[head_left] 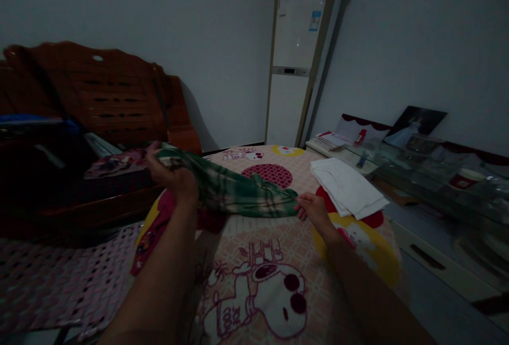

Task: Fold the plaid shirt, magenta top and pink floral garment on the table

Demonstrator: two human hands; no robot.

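A green plaid cloth garment [234,188] stretches between my two hands above the round table [254,239], which wears a pink cartoon-print cover. My left hand [170,173] is closed on its raised left end. At the lower right end, my right hand [312,210] pinches the edge between thumb and fingers. What kind of garment it is, I cannot tell. Under and beside my left forearm lies a dark red patterned cloth [153,233], partly hidden. Right of my right hand rests a folded white cloth [348,186] on the table.
A wooden bench [115,96] with clothes on it stands at the left, near a pink woven seat [59,281]. To the right is a glass-topped cabinet [429,186] holding a paper cup [465,179] and papers. A tall white air conditioner [292,101] stands at the back.
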